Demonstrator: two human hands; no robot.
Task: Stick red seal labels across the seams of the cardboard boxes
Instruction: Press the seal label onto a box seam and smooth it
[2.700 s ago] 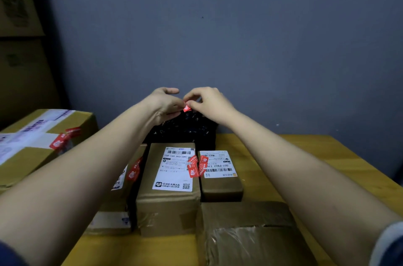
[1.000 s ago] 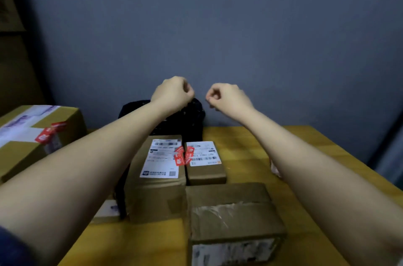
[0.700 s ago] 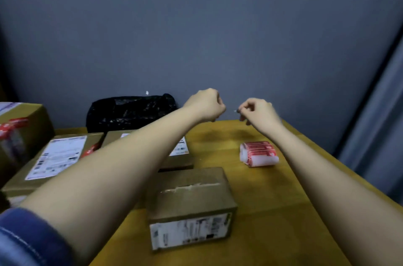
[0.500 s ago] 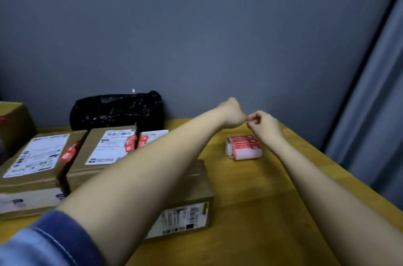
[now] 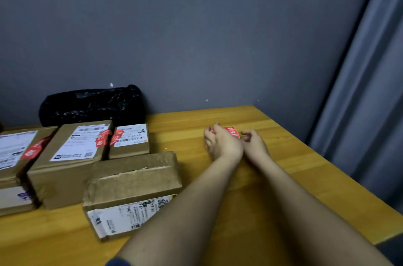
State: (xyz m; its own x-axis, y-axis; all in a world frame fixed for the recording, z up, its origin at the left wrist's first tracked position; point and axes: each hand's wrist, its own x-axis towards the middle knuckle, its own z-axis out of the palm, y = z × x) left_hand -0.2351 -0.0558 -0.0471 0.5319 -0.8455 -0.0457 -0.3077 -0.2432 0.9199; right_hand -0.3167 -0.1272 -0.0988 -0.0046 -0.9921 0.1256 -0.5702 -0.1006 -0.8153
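Wooden table (image 5: 283,178); black plastic bag (image 5: 91,104) at 10 o'clock, against wall. Cardboard boxes: unsealed box (image 5: 133,178) nearest; sealed boxes (image 5: 72,152) behind it. Left hand (image 5: 222,143) grasps red label roll (image 5: 232,131), mostly hiding it. Right hand (image 5: 254,143) beside, fingers curled; grasp indeterminate.

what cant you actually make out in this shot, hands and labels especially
- Roll of red seal labels, head view: mostly hidden behind the left hand; whether it is gripped is unclear.
- Right hand: fingers curled, too small to tell if they pinch a label.
- Leftmost box: cut off by the frame edge.
- Nearest box: no red seal visible; its right end is hidden by the left forearm.
- Shipping label print: too small to read.
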